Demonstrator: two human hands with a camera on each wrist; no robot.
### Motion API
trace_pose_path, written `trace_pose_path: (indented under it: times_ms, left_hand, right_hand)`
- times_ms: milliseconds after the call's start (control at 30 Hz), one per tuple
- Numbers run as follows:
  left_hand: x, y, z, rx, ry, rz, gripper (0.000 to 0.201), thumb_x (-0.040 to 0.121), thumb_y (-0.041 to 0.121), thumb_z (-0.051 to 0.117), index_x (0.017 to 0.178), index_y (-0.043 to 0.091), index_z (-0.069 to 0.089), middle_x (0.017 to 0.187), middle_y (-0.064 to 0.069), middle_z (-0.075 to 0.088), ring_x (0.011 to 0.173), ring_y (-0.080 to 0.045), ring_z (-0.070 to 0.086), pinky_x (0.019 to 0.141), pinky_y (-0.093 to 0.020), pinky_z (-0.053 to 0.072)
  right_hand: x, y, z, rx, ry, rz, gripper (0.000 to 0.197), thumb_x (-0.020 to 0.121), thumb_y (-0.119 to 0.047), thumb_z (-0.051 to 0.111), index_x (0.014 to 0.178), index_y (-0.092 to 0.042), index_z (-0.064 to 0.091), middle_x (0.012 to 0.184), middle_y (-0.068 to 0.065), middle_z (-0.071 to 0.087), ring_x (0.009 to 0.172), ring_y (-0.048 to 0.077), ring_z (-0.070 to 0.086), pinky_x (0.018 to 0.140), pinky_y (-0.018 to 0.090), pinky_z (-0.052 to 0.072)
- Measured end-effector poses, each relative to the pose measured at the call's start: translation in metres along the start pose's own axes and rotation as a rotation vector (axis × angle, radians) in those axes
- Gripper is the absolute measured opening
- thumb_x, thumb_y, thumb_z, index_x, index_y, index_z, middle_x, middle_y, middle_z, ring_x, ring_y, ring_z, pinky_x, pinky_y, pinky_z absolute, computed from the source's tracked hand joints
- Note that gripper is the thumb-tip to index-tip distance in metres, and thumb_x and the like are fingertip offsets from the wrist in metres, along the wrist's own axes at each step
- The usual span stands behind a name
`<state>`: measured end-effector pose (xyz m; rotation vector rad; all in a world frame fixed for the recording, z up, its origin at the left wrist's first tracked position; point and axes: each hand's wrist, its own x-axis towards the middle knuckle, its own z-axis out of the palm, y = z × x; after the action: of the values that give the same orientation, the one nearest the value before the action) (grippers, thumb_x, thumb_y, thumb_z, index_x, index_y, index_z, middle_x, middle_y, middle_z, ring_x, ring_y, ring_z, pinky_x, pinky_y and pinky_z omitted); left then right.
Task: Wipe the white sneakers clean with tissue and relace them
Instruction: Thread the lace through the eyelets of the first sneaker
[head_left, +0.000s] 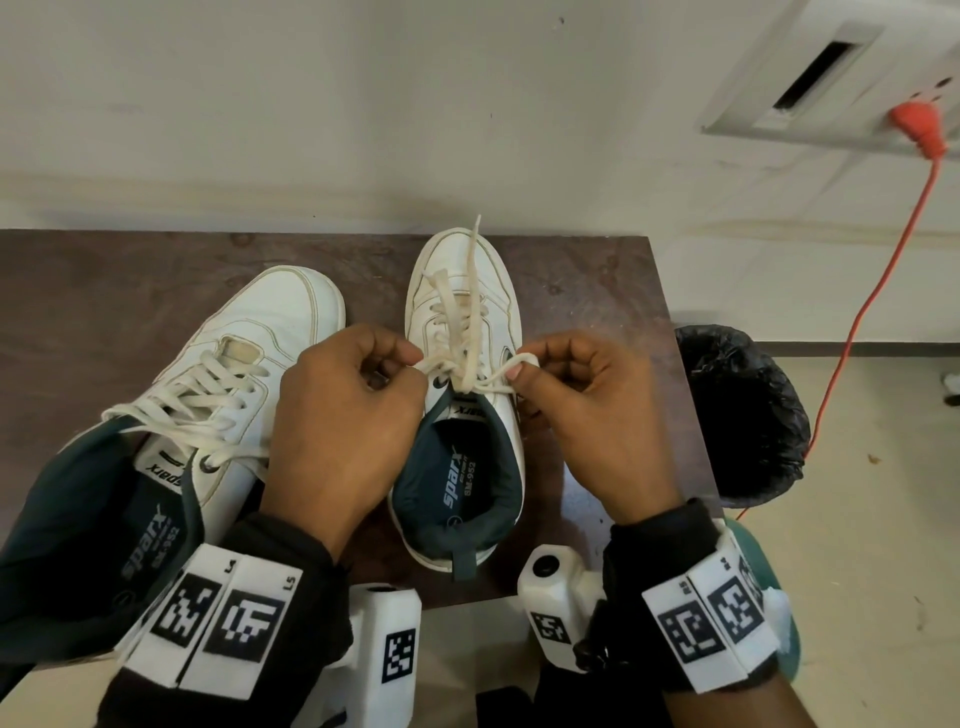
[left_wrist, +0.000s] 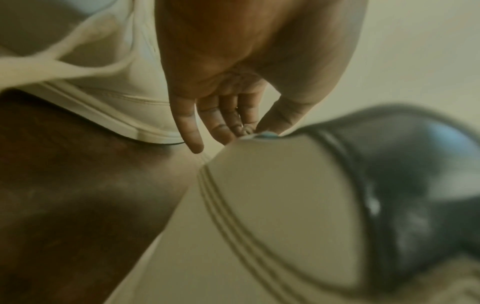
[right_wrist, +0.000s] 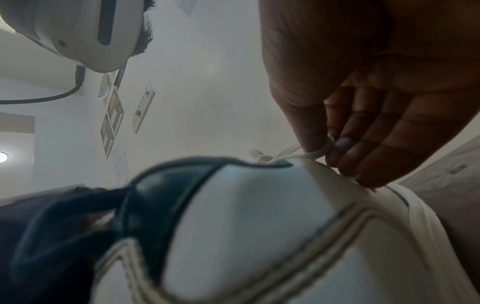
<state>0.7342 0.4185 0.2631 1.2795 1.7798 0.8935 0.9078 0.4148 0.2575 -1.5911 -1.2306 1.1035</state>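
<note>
On the desk (head_left: 104, 291), over the right-hand sneaker (head_left: 462, 322), we are at the lacing step: our left hand (head_left: 343, 415) and right hand (head_left: 592, 415) each pinch its lace (head_left: 470, 358) near the top eyelets. Next, we judge, comes crossing and tightening evenly.

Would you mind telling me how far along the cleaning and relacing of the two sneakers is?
Both sneakers look white and are threaded through their eyelets. In hand: the left hand and right hand each pinch the lace of the right-side sneaker at its top eyelets, apparently tying it. Left: finishing that knot, and tying the left-side sneaker, whose laces lie loose. No tissue is visible.
</note>
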Motion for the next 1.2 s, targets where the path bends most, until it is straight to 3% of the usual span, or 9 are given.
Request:
trace_pose_path:
  times_ms: [167,267,433,500,600,700,933,1067,1200]
  left_hand:
    - [0.001,-0.002,0.0,0.024,0.017,0.001,0.013,0.079,0.012,0.065,0.082,0.024,0.07,0.073,0.01,0.067,0.07,-0.01,0.062,0.067,-0.028,0.048]
    - [0.001,0.0,0.001,0.033,0.061,0.015,0.006,0.084,0.025,0.065,0.079,0.024,0.068,0.072,0.01,0.065,0.069,-0.006,0.059,0.067,-0.029,0.046]
    - [-0.001,0.004,0.003,-0.065,0.008,0.039,0.051,0.088,0.052,0.055,0.056,0.013,0.05,0.045,0.009,0.044,0.044,-0.007,0.038,0.05,-0.022,0.035]
    - [-0.002,0.006,0.004,-0.154,-0.018,0.021,0.056,0.084,0.058,0.053,0.053,0.013,0.042,0.042,0.009,0.035,0.043,-0.006,0.032,0.045,-0.017,0.032]
    - [-0.002,0.009,0.004,-0.339,-0.061,-0.067,0.043,0.087,0.046,0.06,0.06,0.012,0.058,0.049,0.009,0.054,0.049,-0.005,0.05,0.053,-0.018,0.043]
    - [-0.001,0.006,0.003,-0.383,-0.073,-0.102,0.016,0.087,0.022,0.066,0.074,0.013,0.068,0.07,-0.002,0.071,0.068,-0.017,0.066,0.067,-0.033,0.052]
    - [-0.001,-0.001,0.007,0.099,0.004,-0.024,0.02,0.088,0.027,0.052,0.076,0.012,0.057,0.067,0.001,0.057,0.065,-0.013,0.052,0.057,-0.031,0.038]
    - [0.001,-0.006,0.009,0.113,-0.019,-0.072,0.028,0.092,0.025,0.044,0.08,0.002,0.053,0.071,-0.009,0.055,0.071,-0.026,0.051,0.066,-0.039,0.039]
    - [0.003,-0.01,0.009,0.039,-0.038,-0.115,0.035,0.095,0.03,0.043,0.081,-0.001,0.052,0.073,-0.014,0.054,0.072,-0.028,0.051,0.066,-0.04,0.04]
  right_hand:
    - [0.0,-0.001,-0.001,0.001,-0.014,0.002,0.007,0.083,-0.01,0.071,0.087,-0.015,0.071,0.078,0.002,0.072,0.069,0.018,0.068,0.066,0.034,0.059]
    - [0.0,-0.001,-0.001,-0.004,-0.015,0.003,0.007,0.083,-0.009,0.071,0.088,-0.015,0.071,0.077,0.002,0.072,0.069,0.018,0.068,0.066,0.034,0.059]
    - [0.0,0.0,-0.001,-0.006,-0.02,-0.003,0.005,0.084,-0.011,0.07,0.087,-0.015,0.071,0.075,0.003,0.072,0.067,0.019,0.067,0.064,0.033,0.058]
    - [0.001,0.0,-0.002,-0.011,-0.018,-0.009,0.004,0.084,-0.011,0.07,0.088,-0.013,0.071,0.076,0.002,0.072,0.067,0.018,0.067,0.063,0.03,0.057]
    - [0.001,0.0,-0.003,-0.033,-0.023,-0.021,0.005,0.085,-0.012,0.07,0.09,-0.012,0.071,0.077,0.001,0.072,0.069,0.016,0.068,0.065,0.029,0.057]
    - [0.001,0.001,-0.002,-0.05,-0.021,-0.02,0.006,0.085,-0.012,0.07,0.09,-0.013,0.071,0.077,0.0,0.072,0.069,0.014,0.068,0.066,0.03,0.058]
    - [0.002,0.006,0.0,-0.114,0.012,0.006,0.008,0.084,-0.013,0.07,0.089,-0.018,0.07,0.079,-0.002,0.071,0.073,0.01,0.069,0.068,0.035,0.06]
    - [0.003,0.012,-0.001,-0.175,0.041,0.031,0.004,0.082,-0.013,0.072,0.084,-0.017,0.07,0.076,-0.002,0.071,0.069,0.011,0.069,0.066,0.037,0.06]
    - [0.004,0.016,-0.003,-0.119,0.063,0.121,0.011,0.079,-0.009,0.075,0.076,-0.015,0.067,0.073,0.005,0.071,0.067,0.019,0.07,0.064,0.042,0.06]
